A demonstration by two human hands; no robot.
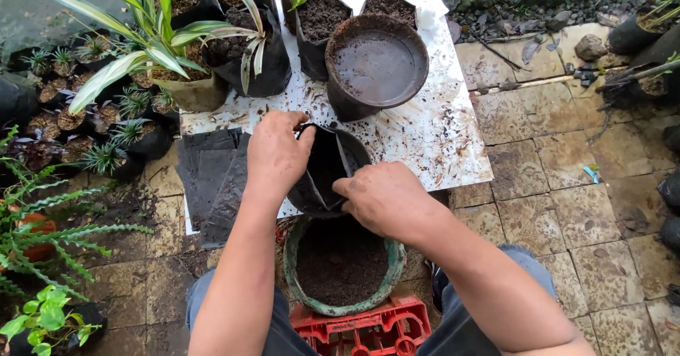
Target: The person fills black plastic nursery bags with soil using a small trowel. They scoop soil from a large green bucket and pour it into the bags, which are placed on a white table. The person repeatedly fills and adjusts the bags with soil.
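My left hand (275,154) and my right hand (382,199) both grip the rim of an empty black plastic grow bag (326,168) and pull its mouth apart. The bag hangs just above a green bucket (292,267) filled with dark soil. That bucket rests on a red plastic crate (354,331) between my knees. Under the bag lies a white sheet (439,126) spattered with soil.
A stack of flat black bags (212,179) lies left of my hands. A round dark basin (379,65) stands on the sheet behind, with soil-filled bags (322,16) and striped-leaf plants (152,41) beyond. Small potted plants (92,115) crowd the left. Wet paving stones (567,186) spread to the right.
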